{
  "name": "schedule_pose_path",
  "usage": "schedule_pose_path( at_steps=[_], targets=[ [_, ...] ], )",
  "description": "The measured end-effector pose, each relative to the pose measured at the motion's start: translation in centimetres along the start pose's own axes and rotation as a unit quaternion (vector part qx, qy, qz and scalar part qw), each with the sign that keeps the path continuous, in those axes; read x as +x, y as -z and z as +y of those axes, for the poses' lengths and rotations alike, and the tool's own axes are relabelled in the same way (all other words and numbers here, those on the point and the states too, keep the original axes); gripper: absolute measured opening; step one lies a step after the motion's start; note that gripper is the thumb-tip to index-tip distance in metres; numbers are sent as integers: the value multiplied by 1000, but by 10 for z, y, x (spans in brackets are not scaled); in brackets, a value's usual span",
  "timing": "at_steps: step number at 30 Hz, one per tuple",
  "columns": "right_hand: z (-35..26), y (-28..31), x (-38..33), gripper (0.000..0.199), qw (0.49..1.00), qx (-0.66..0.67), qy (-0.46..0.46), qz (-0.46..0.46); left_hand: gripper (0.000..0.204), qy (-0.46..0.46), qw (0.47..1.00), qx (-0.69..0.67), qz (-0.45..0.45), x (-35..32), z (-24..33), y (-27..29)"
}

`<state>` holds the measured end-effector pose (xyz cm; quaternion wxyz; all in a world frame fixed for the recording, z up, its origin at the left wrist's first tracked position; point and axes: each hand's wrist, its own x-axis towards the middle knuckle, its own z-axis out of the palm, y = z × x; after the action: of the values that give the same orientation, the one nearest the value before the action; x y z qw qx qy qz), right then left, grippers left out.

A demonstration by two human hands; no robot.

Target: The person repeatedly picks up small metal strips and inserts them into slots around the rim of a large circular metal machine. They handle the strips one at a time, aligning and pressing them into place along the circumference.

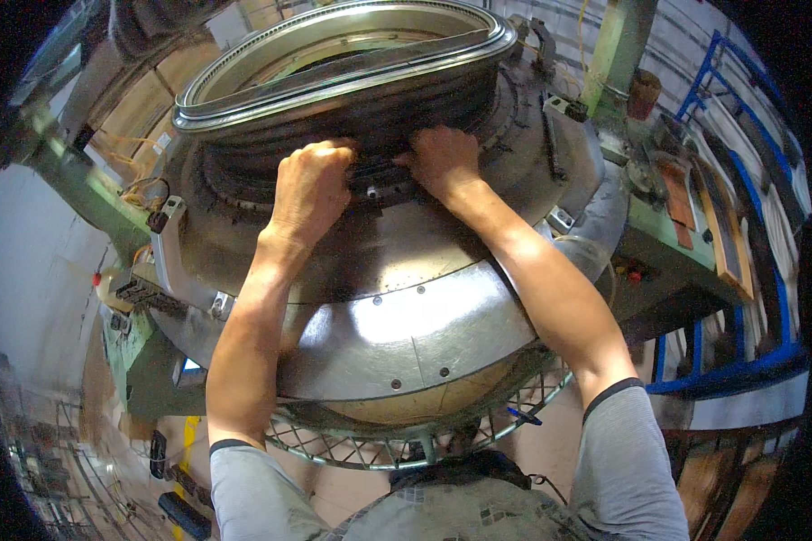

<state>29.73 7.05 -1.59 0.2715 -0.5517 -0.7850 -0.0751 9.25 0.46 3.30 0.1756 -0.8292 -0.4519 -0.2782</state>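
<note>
While both bare hands press side by side into the dark ribbed band (370, 122) that runs around the large round grey metal drum (397, 298), the band sits high on the drum, just beneath the bright silver metal ring (334, 68) capping the top. The left hand (311, 185) is curled into a loose fist, knuckles up, its fingers hooked down onto the band's lower edge. The right hand (442, 162) lies just beside it, fingers tucked into the same groove, their tips hidden, so I cannot tell whether it grips or merely pushes.

By its look the band is a thick, layered rubbery strip: probably pliable enough to bend under the fingers yet heavy and clinging over its full circle, and unlikely to be fragile. Its ribs should offer friction, so the lower lip, where the fingers already sit, seems the sensible place to take hold.

Below the drum, a wire mesh guard (406, 442) rings its base, and a blue metal frame (748, 361) stands to the right.
</note>
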Motion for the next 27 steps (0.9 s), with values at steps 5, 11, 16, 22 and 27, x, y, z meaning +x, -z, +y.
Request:
schedule_pose_path(
  at_steps=[5,11,16,22,27],
  targets=[
    [-11,8,2,27,970,233,52,-49,29,99,972,-190,96,0,-2,9],
    [-54,6,-23,27,812,529,56,-240,11,375,665,-634,128,-29,-4,21],
    [-76,0,-44,16,732,635,-16,-249,12,372,638,-669,77,-49,-15,18],
    [-104,-2,-44,21,799,566,-50,-198,11,345,585,-734,-6,-58,-59,16],
    [-135,-17,-44,20,834,518,-71,-173,12,305,626,-717,-19,-72,-81,17]
  ],
)
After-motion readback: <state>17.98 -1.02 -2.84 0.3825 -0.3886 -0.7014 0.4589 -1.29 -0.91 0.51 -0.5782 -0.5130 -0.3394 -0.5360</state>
